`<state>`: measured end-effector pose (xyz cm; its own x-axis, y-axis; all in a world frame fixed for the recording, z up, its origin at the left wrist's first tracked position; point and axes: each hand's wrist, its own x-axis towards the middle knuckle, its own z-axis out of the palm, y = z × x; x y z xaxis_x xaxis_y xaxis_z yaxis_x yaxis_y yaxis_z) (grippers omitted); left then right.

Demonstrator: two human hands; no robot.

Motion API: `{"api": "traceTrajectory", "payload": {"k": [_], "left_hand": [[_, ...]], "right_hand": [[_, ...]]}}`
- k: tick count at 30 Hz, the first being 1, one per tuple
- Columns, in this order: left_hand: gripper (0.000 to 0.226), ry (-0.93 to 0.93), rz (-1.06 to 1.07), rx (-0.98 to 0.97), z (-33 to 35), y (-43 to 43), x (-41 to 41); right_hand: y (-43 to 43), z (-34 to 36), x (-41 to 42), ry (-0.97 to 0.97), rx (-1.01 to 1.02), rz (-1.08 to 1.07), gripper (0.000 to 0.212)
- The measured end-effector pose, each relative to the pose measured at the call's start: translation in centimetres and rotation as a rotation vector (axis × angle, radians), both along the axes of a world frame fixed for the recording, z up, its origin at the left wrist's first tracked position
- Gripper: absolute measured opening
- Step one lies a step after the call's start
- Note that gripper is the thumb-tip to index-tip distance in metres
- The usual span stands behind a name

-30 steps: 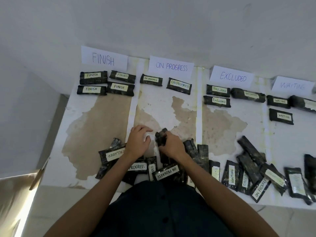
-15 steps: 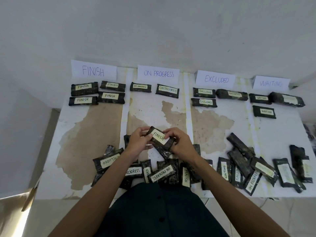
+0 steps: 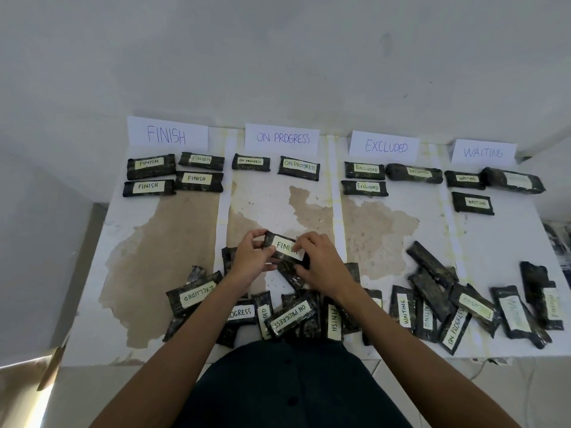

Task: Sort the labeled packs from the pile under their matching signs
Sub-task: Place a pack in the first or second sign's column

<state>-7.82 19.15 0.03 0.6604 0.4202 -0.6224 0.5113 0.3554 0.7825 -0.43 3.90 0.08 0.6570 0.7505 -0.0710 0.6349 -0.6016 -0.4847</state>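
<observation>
L hand [image 3: 251,261] + R hand [image 3: 321,264] both pinch FINISH pack [image 3: 285,249], held just above pile [image 3: 287,316] at desk [image 3: 173,230] near edge.

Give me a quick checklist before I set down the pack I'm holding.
1. Label on held pack reads FINISH: ok.
2. Grip by left hand and right hand on it: ok.
3. FINISH sign in view, far left: ok.
4. Bare table below the four sorted FINISH packs: ok.
5. Dark pack under the held one free of the fingers: cannot tell.
</observation>
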Motion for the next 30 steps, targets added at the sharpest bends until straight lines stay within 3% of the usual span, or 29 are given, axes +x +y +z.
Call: {"api": "traceTrajectory", "payload": {"k": [8, 17, 23, 30], "left_hand": [[0.031, 0.004, -0.001, 0.334, -0.6, 5.9, -1.6], [0.046, 0.216, -0.095, 0.751, -4.5, 16.5, -5.4], [0.055, 0.282, -0.247, 0.833, -7.1, 19.8, -6.2], [0.056, 0.246, -0.296, 0.876, -7.8, 19.7, -7.2]], "right_hand": [[6.4, 0.2, 0.9, 0.056, -0.014, 0.072, 0.035], [20.6, -3.2, 2.5, 0.003, -0.123, 0.263, 0.034], [26.7, -6.1, 3.5, -0.080, -0.180, 0.287, 0.029], [26.9, -8.3, 3.2, -0.101, -0.198, 0.294, 0.029]]}}
